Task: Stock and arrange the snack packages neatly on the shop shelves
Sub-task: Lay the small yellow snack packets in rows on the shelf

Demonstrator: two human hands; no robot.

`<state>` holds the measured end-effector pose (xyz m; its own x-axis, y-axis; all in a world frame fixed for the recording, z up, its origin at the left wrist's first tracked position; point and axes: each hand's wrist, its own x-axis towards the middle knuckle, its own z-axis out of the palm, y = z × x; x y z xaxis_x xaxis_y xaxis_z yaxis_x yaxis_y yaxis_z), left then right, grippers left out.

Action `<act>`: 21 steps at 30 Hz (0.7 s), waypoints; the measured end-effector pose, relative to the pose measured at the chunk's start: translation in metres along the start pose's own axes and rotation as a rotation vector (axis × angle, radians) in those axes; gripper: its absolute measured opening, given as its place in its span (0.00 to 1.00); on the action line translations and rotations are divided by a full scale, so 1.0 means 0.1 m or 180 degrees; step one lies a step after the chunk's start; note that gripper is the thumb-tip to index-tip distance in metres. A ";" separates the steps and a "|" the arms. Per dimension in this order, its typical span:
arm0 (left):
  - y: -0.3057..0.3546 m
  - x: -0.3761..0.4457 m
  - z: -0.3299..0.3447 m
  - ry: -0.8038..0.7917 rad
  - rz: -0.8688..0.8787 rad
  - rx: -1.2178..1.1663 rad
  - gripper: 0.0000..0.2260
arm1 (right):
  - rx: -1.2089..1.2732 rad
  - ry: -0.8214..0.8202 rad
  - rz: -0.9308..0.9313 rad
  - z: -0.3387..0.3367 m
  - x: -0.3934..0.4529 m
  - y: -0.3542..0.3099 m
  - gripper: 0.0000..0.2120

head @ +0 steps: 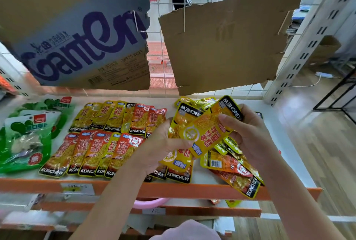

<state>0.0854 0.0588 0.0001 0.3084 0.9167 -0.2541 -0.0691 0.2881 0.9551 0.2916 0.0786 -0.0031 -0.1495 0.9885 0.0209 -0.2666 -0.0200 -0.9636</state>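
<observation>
I see both hands over the right half of the white shelf (273, 124), each gripping the same yellow packet (207, 134). My left hand (163, 143) has its fingers curled on the packet's lower end; the right hand (248, 134) has its thumb pressed on the face and fingers wrapped behind the upper end. The packet's long axis runs from about 7 o'clock to 1 o'clock, its black KONCHEW band pointing up toward 1 o'clock, away from me.

Under the hands lies a loose heap of packets (231, 164), turned every which way, one hanging over the orange shelf edge (173, 187) at 5 o'clock. At 9 o'clock from the hands sit two tidy rows of packets (100, 139), long axes front to back, black bands toward me. Further toward 9 o'clock are green bags (25, 139).
</observation>
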 end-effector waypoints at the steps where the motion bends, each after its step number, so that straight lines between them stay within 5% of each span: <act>1: 0.00 0.00 -0.02 -0.0143 -0.0041 0.0173 0.19 | -0.0126 -0.0142 0.0077 -0.01 0.00 0.00 0.07; 6: -0.08 -0.02 -0.05 -0.0571 -0.0349 0.0894 0.39 | -0.0348 -0.0521 0.0519 0.04 -0.01 0.10 0.15; 11: -0.03 0.05 -0.03 -0.0111 0.0087 -0.0687 0.18 | 0.0367 0.0275 0.0284 0.08 0.03 0.14 0.14; 14: -0.04 0.11 0.01 0.0256 0.0522 -0.1546 0.14 | 0.0823 0.0521 0.0038 0.07 0.04 0.11 0.11; 21: -0.07 0.13 0.13 0.0863 0.1080 -0.1026 0.17 | 0.0397 -0.0052 0.0338 0.17 -0.06 0.17 0.27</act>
<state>0.1024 0.0651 -0.0080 -0.0348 0.9993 -0.0103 -0.4232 -0.0054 0.9060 0.2717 0.0700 -0.0146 -0.1984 0.9773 -0.0740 -0.3644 -0.1436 -0.9201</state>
